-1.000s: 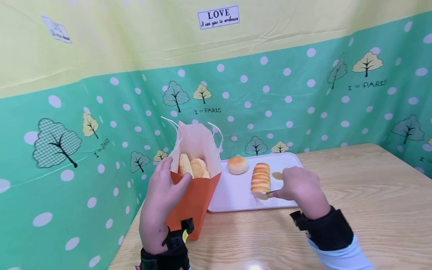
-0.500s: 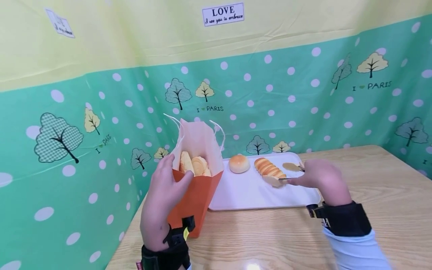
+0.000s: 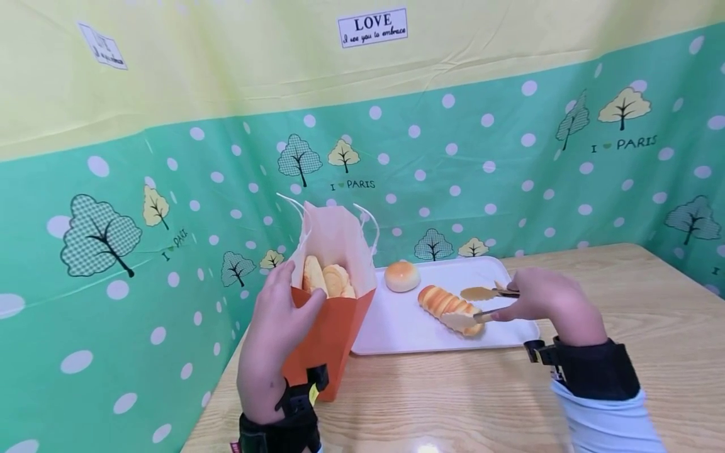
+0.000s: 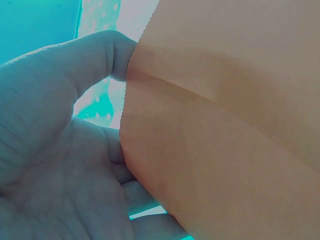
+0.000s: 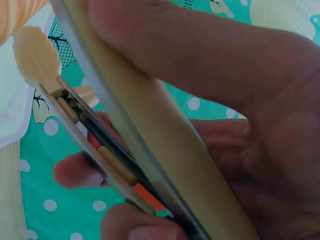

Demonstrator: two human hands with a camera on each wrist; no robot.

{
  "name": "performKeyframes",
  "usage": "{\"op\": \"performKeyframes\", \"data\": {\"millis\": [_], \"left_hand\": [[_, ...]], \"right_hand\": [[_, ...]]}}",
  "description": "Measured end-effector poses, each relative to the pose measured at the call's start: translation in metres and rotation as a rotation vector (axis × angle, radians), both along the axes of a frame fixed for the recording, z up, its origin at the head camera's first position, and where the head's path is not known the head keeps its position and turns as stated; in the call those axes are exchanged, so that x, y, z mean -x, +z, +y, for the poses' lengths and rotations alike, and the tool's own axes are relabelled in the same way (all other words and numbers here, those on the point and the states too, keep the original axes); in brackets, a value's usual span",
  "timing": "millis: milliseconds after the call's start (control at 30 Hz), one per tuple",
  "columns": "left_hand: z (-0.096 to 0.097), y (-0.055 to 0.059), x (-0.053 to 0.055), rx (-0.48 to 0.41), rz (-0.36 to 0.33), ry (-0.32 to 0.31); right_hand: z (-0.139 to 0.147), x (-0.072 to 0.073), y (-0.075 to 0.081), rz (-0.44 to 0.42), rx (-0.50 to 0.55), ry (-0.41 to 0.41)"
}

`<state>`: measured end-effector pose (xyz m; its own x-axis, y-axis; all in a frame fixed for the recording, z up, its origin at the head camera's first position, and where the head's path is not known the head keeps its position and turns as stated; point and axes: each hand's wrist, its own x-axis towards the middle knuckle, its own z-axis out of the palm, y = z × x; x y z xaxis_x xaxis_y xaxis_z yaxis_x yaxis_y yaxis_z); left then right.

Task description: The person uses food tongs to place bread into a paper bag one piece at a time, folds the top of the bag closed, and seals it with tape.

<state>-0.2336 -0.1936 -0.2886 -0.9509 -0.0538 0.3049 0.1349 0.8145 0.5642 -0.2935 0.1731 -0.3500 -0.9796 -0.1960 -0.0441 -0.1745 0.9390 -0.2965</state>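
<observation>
An orange paper bag (image 3: 317, 340) with white string handles stands open-topped on the table, several bread pieces (image 3: 334, 281) showing inside. My left hand (image 3: 277, 333) grips its left side near the mouth; in the left wrist view, thumb and fingers wrap the bag's edge (image 4: 200, 130). My right hand (image 3: 544, 296) holds bread tongs (image 3: 487, 316) with tan paddle-shaped tips, spread apart. One tip overlaps the near end of a ridged bread roll (image 3: 442, 301) lying slanted on a white tray (image 3: 391, 333); the other (image 5: 37, 55) is on its far side.
A round bun (image 3: 402, 277) sits on the tray's far left part, close to the bag. The wooden table (image 3: 634, 314) extends to the right and front. A green and yellow patterned cloth (image 3: 408, 157) hangs behind and along the left.
The right hand has moved right with the tongs, and the roll has turned from lying straight to slanting. The left hand stays on the bag.
</observation>
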Motion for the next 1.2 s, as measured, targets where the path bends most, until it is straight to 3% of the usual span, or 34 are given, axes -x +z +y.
{"op": "performKeyframes", "data": {"millis": [367,567,700,833,1000,1100,1200], "left_hand": [[0.001,0.000,-0.001,-0.015,0.003,-0.001],[0.003,0.001,-0.001,-0.005,0.020,0.007],[0.003,0.000,-0.001,-0.001,0.033,0.015],[0.004,-0.001,0.001,-0.003,0.050,0.013],[0.008,-0.002,0.003,-0.011,0.071,0.004],[0.011,-0.003,0.004,-0.015,0.070,0.005],[0.013,-0.003,0.005,-0.009,0.071,0.002]], "right_hand": [[-0.006,0.003,-0.002,-0.075,-0.058,-0.013],[-0.002,0.004,0.002,-0.025,-0.017,-0.002],[-0.004,0.000,0.010,0.087,0.056,-0.029],[-0.015,-0.011,0.025,0.232,0.156,-0.114],[-0.042,-0.030,0.042,0.479,0.321,-0.180],[-0.066,-0.041,0.047,0.664,0.460,-0.138],[-0.090,-0.053,0.049,0.786,0.598,-0.042]]}}
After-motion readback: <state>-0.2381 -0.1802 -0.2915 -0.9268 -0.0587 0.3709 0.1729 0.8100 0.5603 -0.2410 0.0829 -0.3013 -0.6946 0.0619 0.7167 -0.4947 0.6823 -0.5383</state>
